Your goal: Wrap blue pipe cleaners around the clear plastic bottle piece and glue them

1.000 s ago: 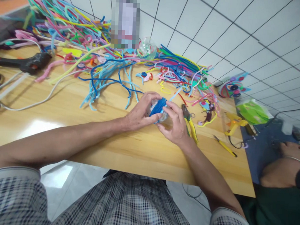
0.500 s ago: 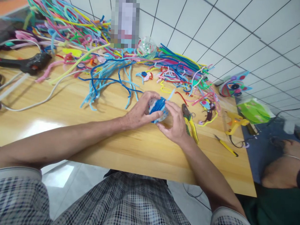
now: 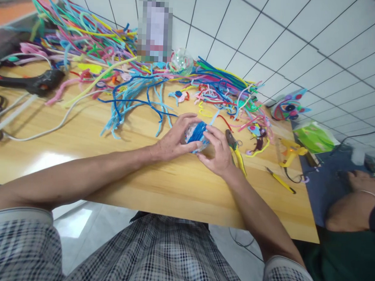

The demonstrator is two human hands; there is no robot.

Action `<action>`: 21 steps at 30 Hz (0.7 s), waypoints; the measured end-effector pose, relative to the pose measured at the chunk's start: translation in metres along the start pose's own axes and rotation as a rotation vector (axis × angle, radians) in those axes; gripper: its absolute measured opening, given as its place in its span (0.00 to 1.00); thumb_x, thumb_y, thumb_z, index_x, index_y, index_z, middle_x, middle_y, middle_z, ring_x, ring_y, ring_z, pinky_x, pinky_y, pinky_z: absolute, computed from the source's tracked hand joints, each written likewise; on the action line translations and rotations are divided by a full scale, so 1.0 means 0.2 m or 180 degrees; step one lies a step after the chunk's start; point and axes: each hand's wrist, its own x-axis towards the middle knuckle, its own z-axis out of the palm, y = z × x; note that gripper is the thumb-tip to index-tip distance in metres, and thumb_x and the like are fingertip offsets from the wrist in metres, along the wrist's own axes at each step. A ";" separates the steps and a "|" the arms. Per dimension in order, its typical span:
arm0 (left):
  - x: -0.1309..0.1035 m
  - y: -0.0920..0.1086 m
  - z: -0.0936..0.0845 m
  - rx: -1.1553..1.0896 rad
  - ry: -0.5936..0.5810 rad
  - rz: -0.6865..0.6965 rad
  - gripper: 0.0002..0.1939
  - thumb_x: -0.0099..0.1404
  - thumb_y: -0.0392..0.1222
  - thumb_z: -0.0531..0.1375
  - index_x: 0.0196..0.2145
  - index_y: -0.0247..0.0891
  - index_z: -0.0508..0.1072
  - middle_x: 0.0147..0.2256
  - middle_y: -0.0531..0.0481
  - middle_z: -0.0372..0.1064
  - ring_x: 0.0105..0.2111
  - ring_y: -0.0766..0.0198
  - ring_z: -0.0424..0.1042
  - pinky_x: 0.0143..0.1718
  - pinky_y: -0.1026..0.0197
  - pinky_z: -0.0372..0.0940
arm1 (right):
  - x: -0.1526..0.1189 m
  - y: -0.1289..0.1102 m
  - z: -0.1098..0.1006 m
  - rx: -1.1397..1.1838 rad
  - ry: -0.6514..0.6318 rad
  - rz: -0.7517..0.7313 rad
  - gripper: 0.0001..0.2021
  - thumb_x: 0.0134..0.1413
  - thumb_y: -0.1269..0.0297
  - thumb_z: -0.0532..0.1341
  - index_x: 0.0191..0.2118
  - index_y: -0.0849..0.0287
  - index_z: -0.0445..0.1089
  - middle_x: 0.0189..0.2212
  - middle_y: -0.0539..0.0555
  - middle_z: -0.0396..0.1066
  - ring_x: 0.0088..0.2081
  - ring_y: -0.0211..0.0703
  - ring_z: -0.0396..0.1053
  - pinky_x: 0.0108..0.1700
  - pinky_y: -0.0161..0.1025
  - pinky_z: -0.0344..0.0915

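Note:
Between my two hands is a round, clear ball [image 3: 196, 133] with a band of blue pipe cleaner across it. My left hand [image 3: 177, 138] grips it from the left, thumb along its near side and fingers over the top. On the right side, the curved fingers of my right hand [image 3: 218, 152] press against it. A light blue pipe cleaner [image 3: 215, 117] sticks up just beyond my right fingertips. Pliers with yellow handles [image 3: 235, 148] lie right beside my right hand. The ball's underside is hidden.
Colourful pipe cleaners [image 3: 127, 101] are heaped along the wall, with another clear ball [image 3: 181, 61] among them. A black glue gun [image 3: 43, 82] with a white cord lies left. A yellow glue gun [image 3: 291, 153] and a yellow craft knife [image 3: 280, 180] lie right. Another person's arm [image 3: 353, 203] is at far right.
The ball has turned slightly in my hands, so the blue band shows more fully. Both hands keep their hold in nearly the same place. The view has shifted a little.

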 end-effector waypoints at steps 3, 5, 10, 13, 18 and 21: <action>0.00 0.02 0.00 -0.0085 0.0041 -0.0278 0.34 0.74 0.63 0.65 0.66 0.40 0.66 0.66 0.33 0.67 0.67 0.43 0.70 0.68 0.40 0.68 | 0.00 0.00 0.02 0.0050 -0.0066 0.0003 0.44 0.64 0.65 0.71 0.79 0.43 0.51 0.72 0.62 0.67 0.72 0.64 0.69 0.70 0.70 0.74; 0.01 0.04 -0.01 -0.0079 0.0035 -0.0477 0.32 0.74 0.62 0.65 0.64 0.40 0.66 0.61 0.36 0.71 0.61 0.47 0.74 0.63 0.45 0.72 | 0.00 -0.01 0.02 0.0068 -0.0036 -0.0048 0.44 0.65 0.64 0.71 0.80 0.42 0.51 0.71 0.61 0.68 0.72 0.64 0.69 0.70 0.71 0.73; 0.01 0.07 -0.02 -0.0099 -0.0030 -0.0493 0.29 0.74 0.58 0.64 0.63 0.38 0.66 0.56 0.40 0.74 0.55 0.51 0.76 0.58 0.49 0.74 | 0.01 -0.01 0.00 0.0100 -0.0077 0.0011 0.46 0.65 0.58 0.72 0.81 0.46 0.49 0.71 0.64 0.68 0.72 0.65 0.68 0.72 0.71 0.71; 0.00 0.06 -0.02 -0.0036 -0.0014 -0.0362 0.29 0.74 0.56 0.65 0.64 0.38 0.66 0.58 0.39 0.74 0.58 0.50 0.76 0.61 0.48 0.73 | 0.00 -0.01 -0.01 0.0123 -0.0188 0.0113 0.46 0.65 0.55 0.73 0.80 0.47 0.50 0.72 0.64 0.67 0.73 0.65 0.68 0.73 0.71 0.70; 0.01 0.03 -0.01 0.0143 0.0059 0.0042 0.31 0.75 0.56 0.66 0.67 0.41 0.67 0.63 0.36 0.71 0.65 0.45 0.71 0.67 0.41 0.68 | 0.01 0.00 -0.02 0.0073 -0.0095 0.0053 0.45 0.65 0.55 0.72 0.80 0.47 0.50 0.71 0.65 0.68 0.72 0.65 0.69 0.71 0.70 0.72; 0.01 0.01 0.00 0.0141 0.0025 0.0133 0.31 0.76 0.59 0.65 0.68 0.41 0.66 0.63 0.35 0.70 0.65 0.46 0.71 0.68 0.40 0.68 | 0.01 0.00 -0.02 0.0068 -0.0075 0.0028 0.45 0.66 0.57 0.72 0.80 0.46 0.50 0.71 0.64 0.68 0.71 0.65 0.70 0.71 0.69 0.72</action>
